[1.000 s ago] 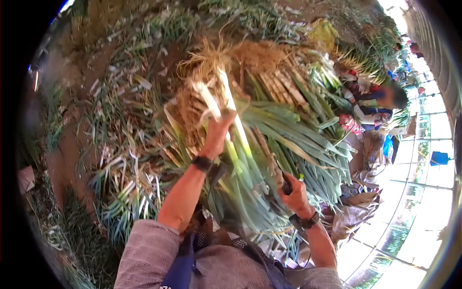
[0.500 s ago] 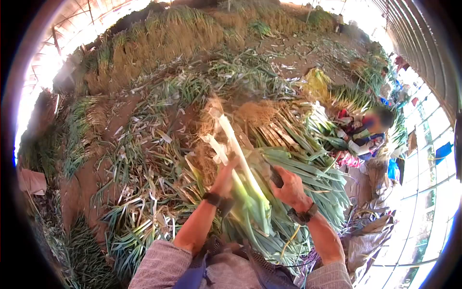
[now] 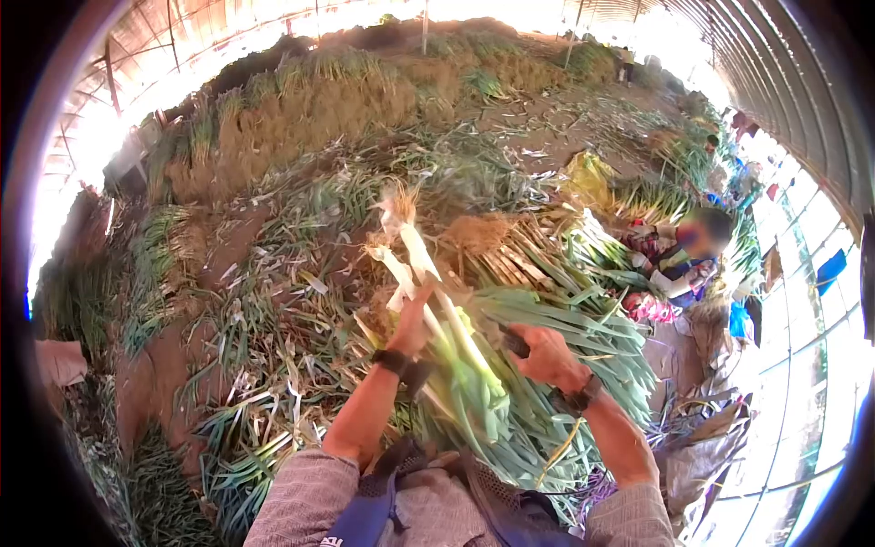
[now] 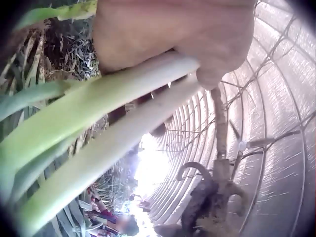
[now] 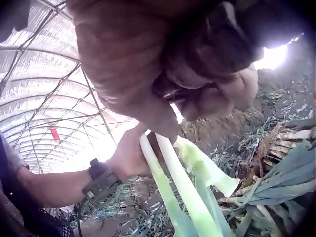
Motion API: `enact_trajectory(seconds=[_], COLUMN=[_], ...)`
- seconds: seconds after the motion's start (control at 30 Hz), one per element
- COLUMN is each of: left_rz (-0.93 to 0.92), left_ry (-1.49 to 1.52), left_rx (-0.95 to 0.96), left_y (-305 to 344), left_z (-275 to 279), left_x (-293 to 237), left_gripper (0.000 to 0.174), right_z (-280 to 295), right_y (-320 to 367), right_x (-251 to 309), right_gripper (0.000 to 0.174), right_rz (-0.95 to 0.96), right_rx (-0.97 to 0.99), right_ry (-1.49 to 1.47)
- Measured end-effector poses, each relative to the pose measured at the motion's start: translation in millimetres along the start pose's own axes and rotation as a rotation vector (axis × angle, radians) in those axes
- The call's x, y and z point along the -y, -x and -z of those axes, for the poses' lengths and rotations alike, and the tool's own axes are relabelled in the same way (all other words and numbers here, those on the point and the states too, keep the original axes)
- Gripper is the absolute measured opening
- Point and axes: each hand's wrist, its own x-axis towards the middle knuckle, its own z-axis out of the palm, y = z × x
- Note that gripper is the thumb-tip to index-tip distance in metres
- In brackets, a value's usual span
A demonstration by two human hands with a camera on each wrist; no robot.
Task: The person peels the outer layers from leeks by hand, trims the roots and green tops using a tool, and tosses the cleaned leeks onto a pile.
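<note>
In the head view my left hand [image 3: 412, 330] grips white-stemmed leeks [image 3: 436, 294], roots pointing up and away, green leaves hanging toward my body. The left wrist view shows this hand [image 4: 173, 39] wrapped over two pale stalks [image 4: 113, 143]. My right hand [image 3: 550, 357], just right of the leeks, has its fingers curled round a dark object [image 3: 515, 342]; its far end is unclear. In the right wrist view the right hand [image 5: 128, 69] is close above the stalks [image 5: 185, 187], with a loose pale-green sheath [image 5: 210, 173] beside them; whether it touches them is unclear.
A pile of leeks [image 3: 583, 337] lies beyond and right of my hands. Leaf scraps [image 3: 273, 328] cover the ground at left. Another person [image 3: 693, 260] sits at right, near a yellow bag [image 3: 586, 180]. Stacked leeks [image 3: 310, 114] line the back.
The head view has tilted up. My right hand has moved up beside the stems, and the long brownish strip near it is no longer seen there. The left hand still grips the leeks.
</note>
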Motion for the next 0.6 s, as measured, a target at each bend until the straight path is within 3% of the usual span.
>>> enact_trajectory(seconds=[0.03,0.07,0.13,0.17,0.2,0.27,0.37,0.47,0.5,0.6], left_rz=[0.187,0.181,-0.158,-0.106,0.19,0.235,0.18,0.066,0.15,0.209], left_ry=[0.251,0.251,-0.098,-0.056,0.303,0.457,0.369,0.227,0.335,0.398], left_rx=[-0.026,-0.027,-0.158,-0.041,0.018,0.15,0.128,0.099,0.311,0.233], left_y=[9,4,-10,-7,6,27,23,8,7,11], left_z=[-16,-11,4,5,-13,-40,-37,-30,-27,-35], left_x=[-29,-20,7,-1,-30,-68,-55,-46,-44,-37], left_gripper=[0.023,0.023,0.02,0.023,0.026,0.028,0.03,0.033,0.039,0.048], right_z=[-1,-2,-5,-5,-4,-1,1,2,1,1], right_y=[-1,-1,0,0,0,2,6,-1,0,4], right_x=[-1,-2,-3,-4,-6,-7,-8,-12,-12,-16], right_gripper=[0.039,0.039,0.039,0.039,0.039,0.039,0.041,0.041,0.039,0.037], right_rz=[0.026,0.032,-0.063,-0.057,-0.001,0.043,-0.047,0.026,0.061,0.084], right_rx=[0.012,0.011,-0.079,-0.078,-0.032,0.006,0.029,-0.036,-0.056,-0.045], right_ry=[0.006,0.008,0.007,0.007,-0.011,-0.026,-0.08,-0.016,-0.024,-0.009])
